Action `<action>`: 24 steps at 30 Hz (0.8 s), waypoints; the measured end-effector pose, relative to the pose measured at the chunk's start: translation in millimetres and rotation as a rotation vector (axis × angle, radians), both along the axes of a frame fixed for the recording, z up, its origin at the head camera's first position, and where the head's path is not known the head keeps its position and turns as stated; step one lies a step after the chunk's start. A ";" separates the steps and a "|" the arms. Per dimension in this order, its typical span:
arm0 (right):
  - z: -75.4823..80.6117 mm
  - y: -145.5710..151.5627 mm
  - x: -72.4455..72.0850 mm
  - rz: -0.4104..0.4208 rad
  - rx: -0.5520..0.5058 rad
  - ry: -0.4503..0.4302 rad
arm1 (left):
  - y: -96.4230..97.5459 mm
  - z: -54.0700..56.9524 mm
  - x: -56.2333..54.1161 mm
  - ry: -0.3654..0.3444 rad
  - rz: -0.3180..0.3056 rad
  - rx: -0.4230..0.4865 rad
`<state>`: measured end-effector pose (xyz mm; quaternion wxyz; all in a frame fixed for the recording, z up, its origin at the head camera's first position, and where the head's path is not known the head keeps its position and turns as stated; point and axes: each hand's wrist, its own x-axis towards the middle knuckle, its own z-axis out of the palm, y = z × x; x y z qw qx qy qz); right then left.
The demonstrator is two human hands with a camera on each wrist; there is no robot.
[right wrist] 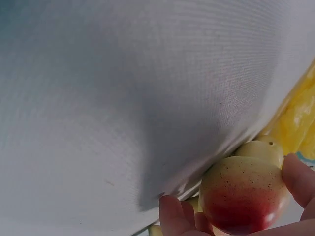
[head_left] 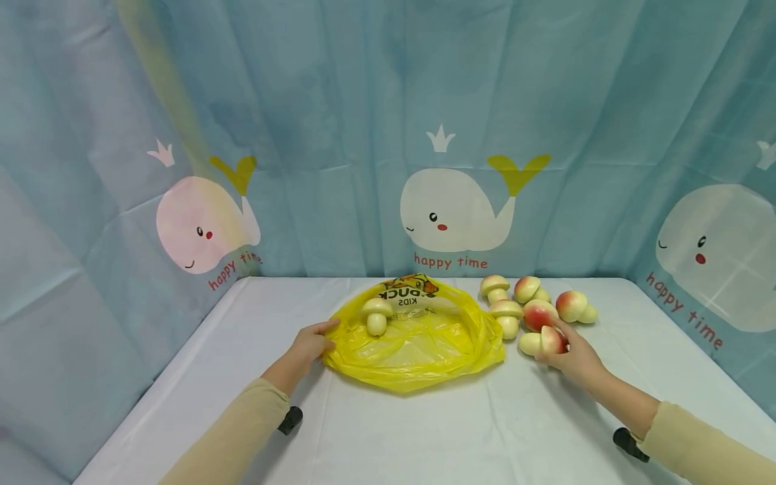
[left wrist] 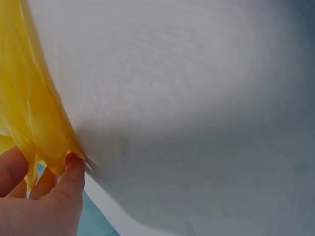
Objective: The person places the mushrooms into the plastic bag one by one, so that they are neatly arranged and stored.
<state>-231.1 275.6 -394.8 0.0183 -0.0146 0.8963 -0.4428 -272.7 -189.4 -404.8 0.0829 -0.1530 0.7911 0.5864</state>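
Observation:
A yellow plastic bag (head_left: 418, 367) with duck print lies on the table, its mouth spread wide. One pale toy mushroom (head_left: 377, 316) is inside at its left. My left hand (head_left: 310, 345) pinches the bag's left edge; in the left wrist view, thumb and fingers (left wrist: 74, 177) grip the gathered plastic. At the right, my right hand (head_left: 576, 357) holds a red-capped toy mushroom (right wrist: 243, 196) by its cap, thumb on one side and fingers on the other. Its pale stem points left, toward the bag. Whether it touches the table is unclear.
Behind the right hand several more toy mushrooms stand or lie close together, pale ones (head_left: 506, 316) beside the bag and red-capped ones (head_left: 572, 306) farther right. A white cloth covers the table (head_left: 400, 438). A blue whale-print curtain (head_left: 339, 135) rises along the back and sides.

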 end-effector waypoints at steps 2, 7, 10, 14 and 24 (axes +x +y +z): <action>1.1 0.1 -0.4 -0.007 0.014 -0.003 | 0.2 -0.1 0.3 0.000 0.001 0.003; 8.1 0.1 -3.2 -0.033 0.063 -0.017 | 0.2 -0.5 1.4 0.002 -0.002 0.005; 14.7 0.1 -4.1 -0.036 0.050 -0.055 | 0.3 -1.0 1.7 0.002 -0.003 0.003; 23.1 1.4 -4.3 -0.021 0.017 -0.102 | 0.4 -1.1 1.5 0.002 -0.003 0.009; 42.3 1.2 -7.5 0.001 -0.121 -0.148 | 0.5 -2.2 -0.5 -0.004 0.005 0.003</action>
